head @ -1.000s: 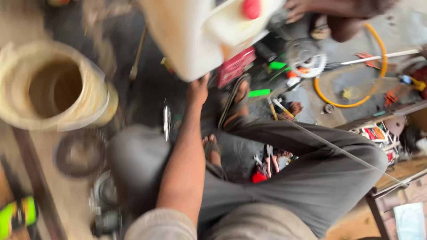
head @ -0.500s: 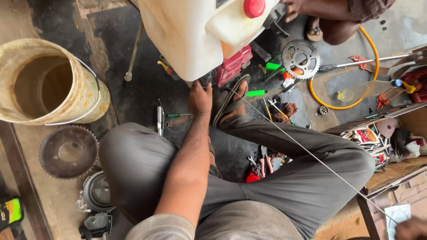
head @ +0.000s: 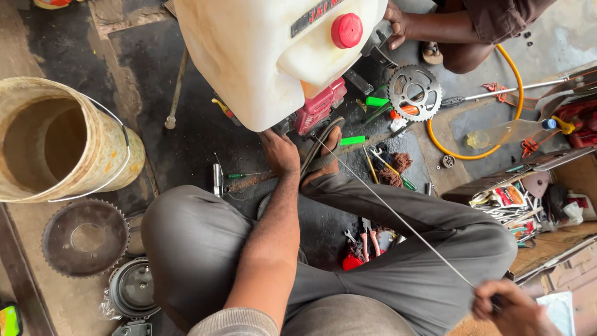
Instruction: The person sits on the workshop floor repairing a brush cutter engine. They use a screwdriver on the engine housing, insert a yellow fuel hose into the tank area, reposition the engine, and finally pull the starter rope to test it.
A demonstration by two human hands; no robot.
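- My left hand (head: 278,151) reaches under the smooth off-white plastic tank (head: 267,56), fingers hidden beneath it; I cannot tell their set.
- My right hand (head: 507,308), lower right, pinches a thin taut cord (head: 398,214) running to the red engine (head: 317,107).
- Toothed steel sprocket (head: 415,93) lies beyond.

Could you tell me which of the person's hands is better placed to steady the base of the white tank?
The left hand, probably: it already rests under the white tank beside the red engine part. The right hand is far back, pinching a thin wire.
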